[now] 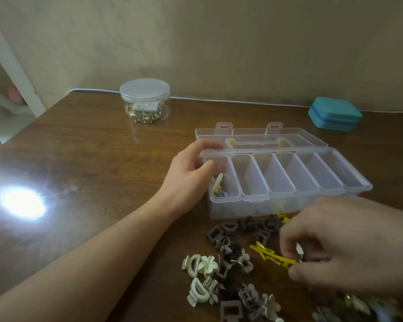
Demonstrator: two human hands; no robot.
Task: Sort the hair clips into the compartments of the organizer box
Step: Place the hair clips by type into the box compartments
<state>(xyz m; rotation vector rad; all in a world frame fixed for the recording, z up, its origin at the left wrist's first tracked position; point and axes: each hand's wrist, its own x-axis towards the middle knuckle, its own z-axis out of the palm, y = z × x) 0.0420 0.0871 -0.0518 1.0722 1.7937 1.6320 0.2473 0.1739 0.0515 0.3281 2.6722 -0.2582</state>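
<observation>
Brown glossy wood desk [91, 147] against a beige wall; left hand [191, 163] curls on the clear plastic box [286, 182], right hand [335, 247] pinches a yellow clip [272, 254].

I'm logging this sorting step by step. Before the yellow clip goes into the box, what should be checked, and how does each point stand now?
1. Organizer box lid open: ok.
2. Left hand steadies the box's left end: ok.
3. Right hand pinches the yellow star clip: ok.
4. Clip lifted off the table: cannot tell.
5. Free compartments: ok, all but the leftmost look empty.
6. Sorted pile gone: not ok.
</observation>
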